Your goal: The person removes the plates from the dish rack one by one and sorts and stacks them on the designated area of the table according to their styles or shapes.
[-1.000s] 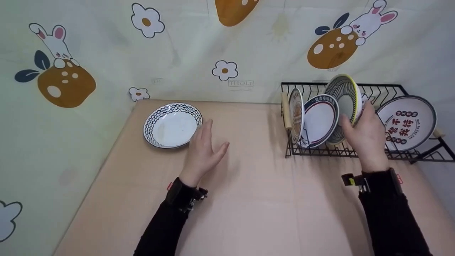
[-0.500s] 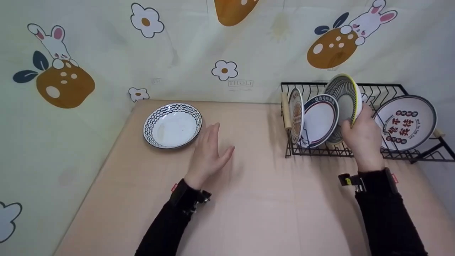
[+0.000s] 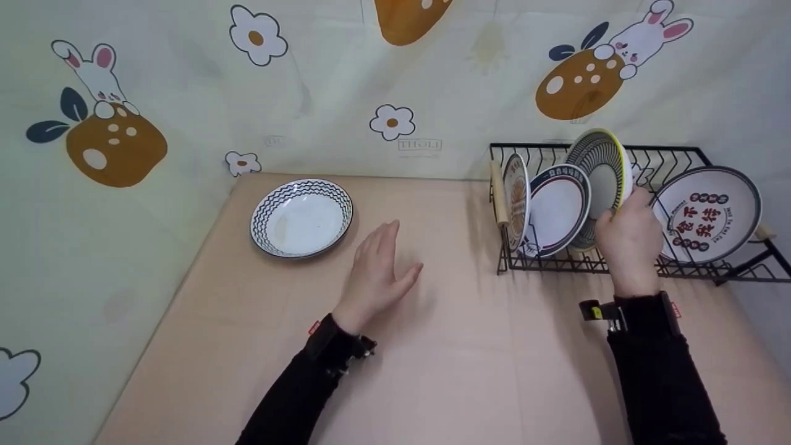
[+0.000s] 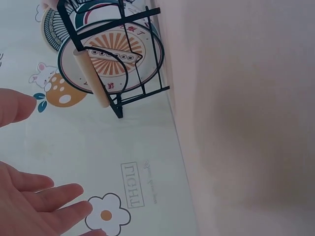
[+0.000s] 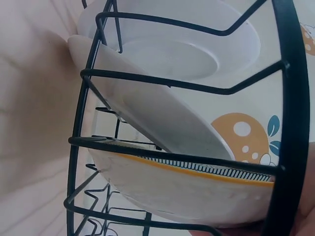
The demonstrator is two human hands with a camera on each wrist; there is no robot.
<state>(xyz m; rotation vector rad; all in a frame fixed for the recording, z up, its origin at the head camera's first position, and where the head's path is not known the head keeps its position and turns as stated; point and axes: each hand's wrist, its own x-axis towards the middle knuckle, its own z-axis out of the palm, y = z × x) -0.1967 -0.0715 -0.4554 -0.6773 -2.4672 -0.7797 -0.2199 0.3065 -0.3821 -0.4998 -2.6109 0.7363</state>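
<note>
- Tabletop (image 3: pixel 457 346) spans between patterned dish (image 3: pixel 303 224) and black rack (image 5: pixel 294 98), back edge against printed backdrop (image 3: pixel 445 74).
- Right hand (image 3: pixel 630 247) grips yellow-rimmed bowl (image 3: pixel 602 178) by its right side; bowl tilted in rack.
- Left hand (image 3: pixel 376 275): fingers extended, thumb apart, near patterned dish.

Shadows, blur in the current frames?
Head: soft shadow beside the black-sleeved right forearm on the pinkish-beige table; left wrist: broad shadow on that table; right wrist: dark shadow left of the black wire rack, yellow-rimmed white bowl reasonably sharp.
</note>
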